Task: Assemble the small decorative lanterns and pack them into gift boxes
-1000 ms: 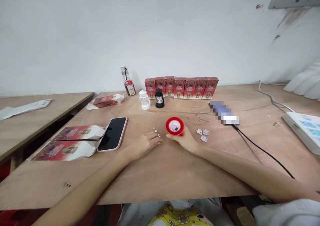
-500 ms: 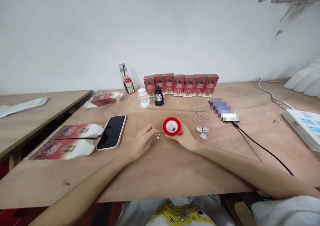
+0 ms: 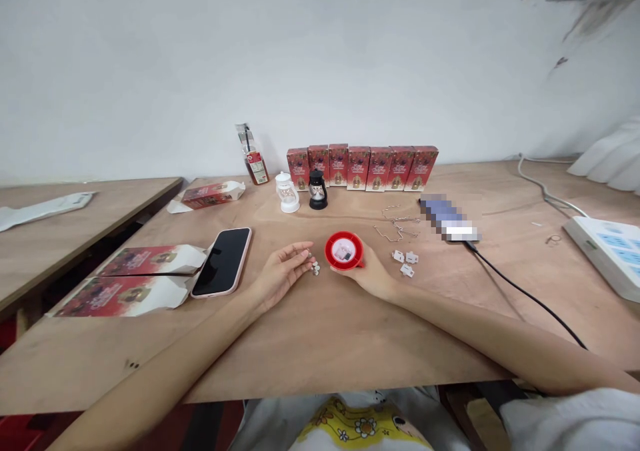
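My right hand is wrapped round a small red lantern, its open underside facing up and showing a pale inside with small parts. To the left, my left hand is turned partly palm up, thumb and fingertips pinched on what looks like a small silver button cell. Several more button cells lie on the table just beyond those fingertips. Right of the lantern are three small white plastic pieces. A white lantern and a black lantern stand upright further back.
Several red printed boxes stand in a row near the wall, beside a bottle. At left lie flattened boxes and a phone. Bent wires, a second, cabled phone and a white device are at right.
My left hand has rolled palm-up and lifted from the button cells, with one now between its fingertips. My right hand and the red lantern have barely moved.
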{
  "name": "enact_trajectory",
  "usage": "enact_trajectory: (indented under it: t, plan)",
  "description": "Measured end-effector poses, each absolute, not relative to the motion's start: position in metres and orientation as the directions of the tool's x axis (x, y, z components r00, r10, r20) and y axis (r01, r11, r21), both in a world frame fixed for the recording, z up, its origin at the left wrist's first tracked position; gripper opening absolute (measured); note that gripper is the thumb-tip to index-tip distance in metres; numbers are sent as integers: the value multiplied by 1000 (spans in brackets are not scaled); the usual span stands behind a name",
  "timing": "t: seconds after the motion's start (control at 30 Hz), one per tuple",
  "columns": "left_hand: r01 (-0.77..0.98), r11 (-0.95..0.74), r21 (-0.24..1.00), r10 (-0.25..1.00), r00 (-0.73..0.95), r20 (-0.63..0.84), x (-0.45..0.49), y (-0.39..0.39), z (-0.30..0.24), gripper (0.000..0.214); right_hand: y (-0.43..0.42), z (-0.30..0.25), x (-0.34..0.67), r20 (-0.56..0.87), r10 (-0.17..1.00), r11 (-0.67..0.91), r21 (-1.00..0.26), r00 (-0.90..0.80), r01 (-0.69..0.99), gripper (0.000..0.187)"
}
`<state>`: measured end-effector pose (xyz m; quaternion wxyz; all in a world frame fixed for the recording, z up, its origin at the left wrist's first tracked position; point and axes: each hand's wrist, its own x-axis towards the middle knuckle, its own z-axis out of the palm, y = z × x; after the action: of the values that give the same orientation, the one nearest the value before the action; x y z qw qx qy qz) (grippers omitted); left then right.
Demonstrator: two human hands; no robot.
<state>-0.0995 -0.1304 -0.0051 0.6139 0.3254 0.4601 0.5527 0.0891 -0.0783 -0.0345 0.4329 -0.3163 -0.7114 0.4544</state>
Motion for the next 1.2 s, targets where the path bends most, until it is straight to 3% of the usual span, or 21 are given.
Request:
enact_trajectory:
  t: [0.3, 0.4, 0.47, 0.53, 0.6, 0.67, 0.8, 0.93, 1.2]
  plan:
    - [-338, 36, 941, 996, -70, -63, -98, -132, -1, 34, -79, -32, 89, 341, 829, 407, -912, -443, 59, 43]
    - [-191, -134, 972, 985, -129, 110, -101, -135, 6, 36, -82, -26, 90, 346, 806, 424, -904, -480, 61, 37]
    - [6, -294, 956, 943, -159, 292, -104, -138, 11, 33, -85, -23, 91, 350, 789, 439, -896, -505, 63, 31]
    - [228, -477, 849, 849, -131, 512, -107, -142, 14, 24, -87, -20, 92, 358, 770, 461, -884, -528, 73, 27]
    - [391, -641, 661, 706, -36, 707, -109, -147, 15, 17, -89, -18, 92, 359, 754, 482, -871, -550, 92, 25]
    - [477, -740, 474, 583, 104, 806, -108, -153, 17, 19, -89, -17, 92, 347, 741, 490, -865, -575, 108, 24]
    - [601, -756, 259, 544, 358, 759, -100, -163, 22, 21, -90, -19, 91, 323, 726, 493, -860, -607, 132, 24]
    - [666, -738, 108, 498, 430, 753, -96, -166, 24, 16, -90, -17, 90, 310, 733, 490, -858, -606, 154, 22]
    - [688, -716, 118, 559, 464, 687, -100, -167, 20, 18, -90, -15, 91, 295, 726, 471, -871, -621, 137, 22]
